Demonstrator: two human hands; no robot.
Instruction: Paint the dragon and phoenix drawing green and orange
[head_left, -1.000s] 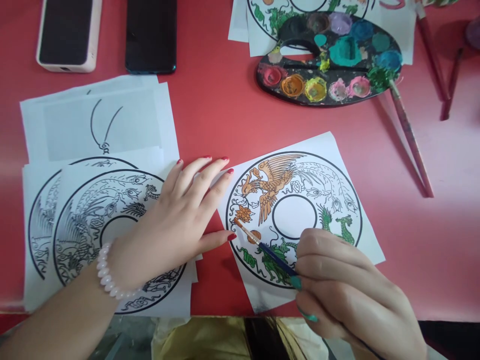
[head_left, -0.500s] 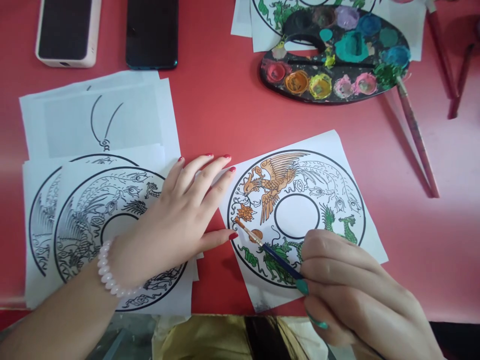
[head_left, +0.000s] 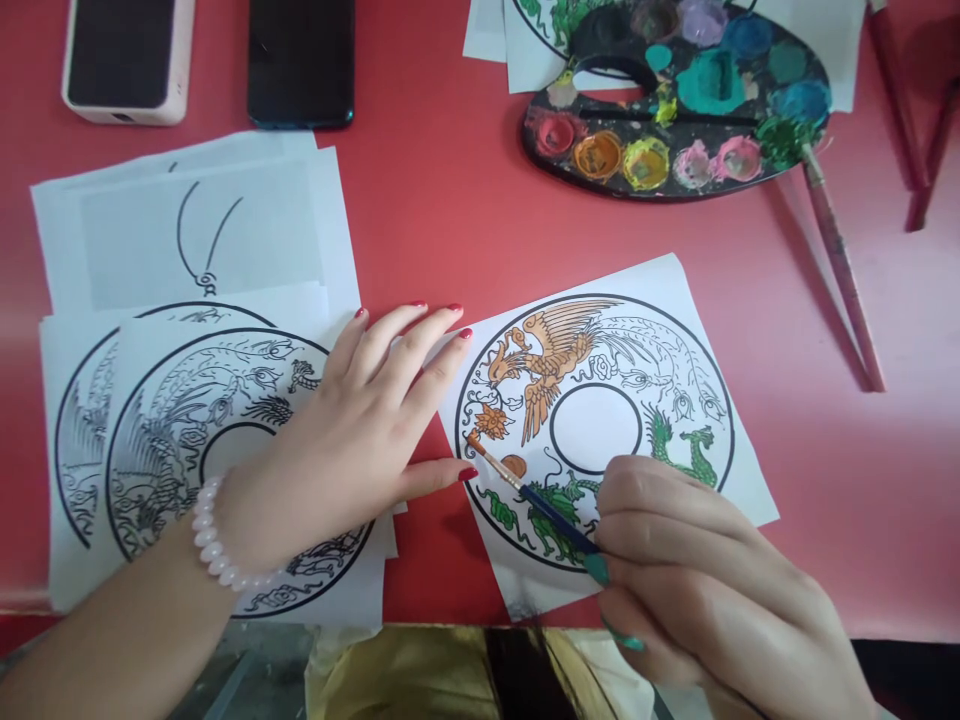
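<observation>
Between the fingers of my right hand [head_left: 697,570] is a thin paintbrush [head_left: 551,513] with a dark blue handle. Its orange-tipped bristles meet the left part of a printed sheet [head_left: 750,495], near a small orange flower. Inside the sheet's ring, a phoenix [head_left: 559,355] is painted orange and a dragon [head_left: 555,520] green; the long tail feathers are unpainted. My left hand [head_left: 375,410], with red nails and a pale bead bracelet [head_left: 214,545], lies flat with fingers spread. Its thumb and index fingertip rest at the sheet's left edge, and its palm covers part of an uncoloured print [head_left: 225,390].
A black paint palette [head_left: 652,125] with many colours sits at the upper right, a second brush [head_left: 844,265] leaning in its green well. More brushes [head_left: 896,100] lie beyond. Two phones [head_left: 300,60] [head_left: 124,55] and stacked papers [head_left: 262,230] occupy the left of the red table [head_left: 427,230].
The brush tip has shifted slightly left on the sheet, and my right hand has moved a little left with it. My left hand stays in place. The whole view has shifted slightly.
</observation>
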